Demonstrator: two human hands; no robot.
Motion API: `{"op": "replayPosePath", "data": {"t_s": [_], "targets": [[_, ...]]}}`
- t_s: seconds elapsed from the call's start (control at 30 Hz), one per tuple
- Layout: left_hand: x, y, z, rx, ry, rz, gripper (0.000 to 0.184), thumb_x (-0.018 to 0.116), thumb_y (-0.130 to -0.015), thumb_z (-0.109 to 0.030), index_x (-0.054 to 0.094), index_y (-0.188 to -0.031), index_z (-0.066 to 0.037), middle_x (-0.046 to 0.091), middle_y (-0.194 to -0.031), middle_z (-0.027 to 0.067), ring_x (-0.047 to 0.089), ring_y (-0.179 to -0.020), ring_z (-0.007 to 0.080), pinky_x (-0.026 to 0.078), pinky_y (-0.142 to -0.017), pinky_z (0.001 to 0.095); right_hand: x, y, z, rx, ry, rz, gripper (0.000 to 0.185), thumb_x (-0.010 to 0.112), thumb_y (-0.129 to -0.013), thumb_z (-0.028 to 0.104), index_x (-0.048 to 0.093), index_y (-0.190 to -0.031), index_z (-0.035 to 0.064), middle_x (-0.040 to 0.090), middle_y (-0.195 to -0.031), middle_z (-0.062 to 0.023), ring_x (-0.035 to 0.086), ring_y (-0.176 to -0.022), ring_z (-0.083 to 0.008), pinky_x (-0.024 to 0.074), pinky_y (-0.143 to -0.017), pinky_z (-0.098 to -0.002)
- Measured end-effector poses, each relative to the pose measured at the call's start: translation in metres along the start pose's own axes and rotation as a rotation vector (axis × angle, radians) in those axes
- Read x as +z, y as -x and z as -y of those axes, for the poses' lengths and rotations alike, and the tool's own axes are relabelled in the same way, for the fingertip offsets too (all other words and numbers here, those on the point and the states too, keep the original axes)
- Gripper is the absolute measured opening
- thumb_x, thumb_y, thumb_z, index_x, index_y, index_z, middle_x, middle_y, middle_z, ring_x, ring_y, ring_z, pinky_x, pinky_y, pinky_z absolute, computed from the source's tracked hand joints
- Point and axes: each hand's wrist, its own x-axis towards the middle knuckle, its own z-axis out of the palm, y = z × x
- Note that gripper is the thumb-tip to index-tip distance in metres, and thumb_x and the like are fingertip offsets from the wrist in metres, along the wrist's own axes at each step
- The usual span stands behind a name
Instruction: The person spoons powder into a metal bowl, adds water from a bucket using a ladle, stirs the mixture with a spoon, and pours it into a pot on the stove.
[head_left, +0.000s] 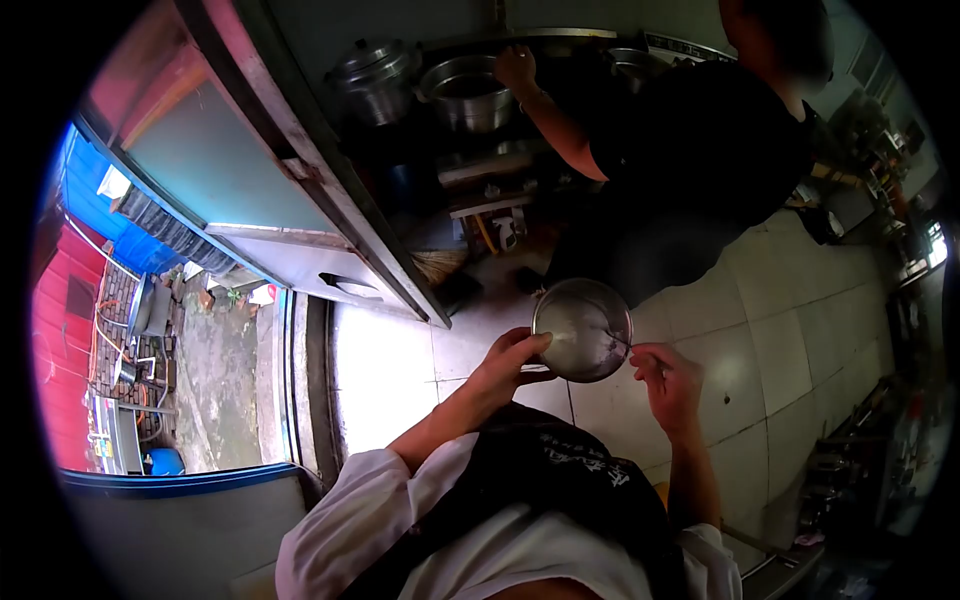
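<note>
A round, shiny metal bowl (584,372) is held in front of my body above the tiled floor, its mouth facing up. My left hand (505,365) is closed on its left rim, thumb on top and fingers below. At the right rim, my right hand (667,377) has its fingers pinched together. A thin dark line runs from those fingertips into the bowl, like the handle of a slim utensil; its kind I cannot make out. Something pale shows inside the bowl, blurred by reflections.
Ahead stands a person in dark clothes (690,150), one hand over a large metal pot (468,115) on the stove. Beside it is a lidded pot (375,85). To the left, an open door (300,170) leads outside. Cluttered shelves (860,490) line the right.
</note>
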Motion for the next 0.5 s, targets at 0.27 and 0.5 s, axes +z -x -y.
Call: {"op": "replayPosePath", "data": {"t_s": [0.27, 0.5], "targets": [[0.005, -0.035, -0.023, -0.034, -0.057, 0.077, 0.075, 0.069, -0.079, -0.037, 0.034, -0.129, 0.005, 0.049, -0.111, 0.0134, 0.052, -0.1, 0.0213, 0.051, -0.086, 0.0387, 0.023, -0.015, 0.002, 0.029, -0.125, -0.066, 0.007, 0.057, -0.088, 0.002, 0.063, -0.091, 0.0025, 0.065, -0.067, -0.0071, 0.062, -0.054, -0.0131, 0.0483, -0.05, -0.0232], [0.002, -0.044, -0.053, -0.018, -0.029, 0.05, 0.061, 0.069, -0.08, -0.031, 0.043, -0.121, 0.004, 0.052, -0.105, 0.0109, 0.054, -0.095, 0.019, 0.053, -0.084, 0.038, 0.05, -0.084, -0.031, -0.243, -0.032, 0.023, 0.011, 0.056, -0.086, -0.001, 0.062, -0.093, 0.0043, 0.065, -0.07, -0.0063, 0.062, -0.057, -0.0133, 0.0492, -0.052, -0.0239]]}}
